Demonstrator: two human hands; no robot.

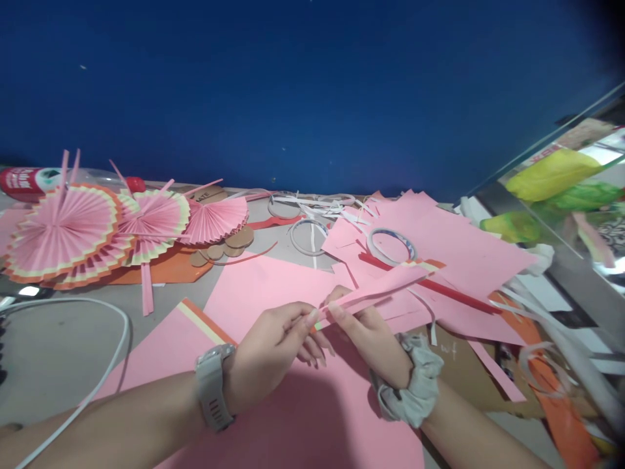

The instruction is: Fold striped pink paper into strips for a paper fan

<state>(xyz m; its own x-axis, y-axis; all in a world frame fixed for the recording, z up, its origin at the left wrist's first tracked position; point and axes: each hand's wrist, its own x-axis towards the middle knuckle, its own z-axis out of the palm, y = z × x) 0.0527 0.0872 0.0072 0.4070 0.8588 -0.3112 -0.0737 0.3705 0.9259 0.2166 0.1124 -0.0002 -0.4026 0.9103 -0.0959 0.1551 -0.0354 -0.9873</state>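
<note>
A folded strip of pink paper [385, 285], with orange and yellow at its ends, slants up to the right between my hands. My left hand [276, 339], with a grey watch at its wrist, pinches the strip's near end. Just beside it, my right hand [364, 329] grips the same strip between thumb and fingers; a grey scrunchie circles that wrist. Beneath both hands lies a large pink paper sheet [312, 417]. A pink sheet with an orange and yellow edge [170, 339] lies left of my left hand.
Pleated pink paper fans [63, 228] sit at the left before a plastic bottle [24, 181]. Tape rolls [390, 246] and a red strip [459, 294] rest on pink sheets at the right. A white cable [124, 332] loops at the left. A blue panel [293, 91] stands behind.
</note>
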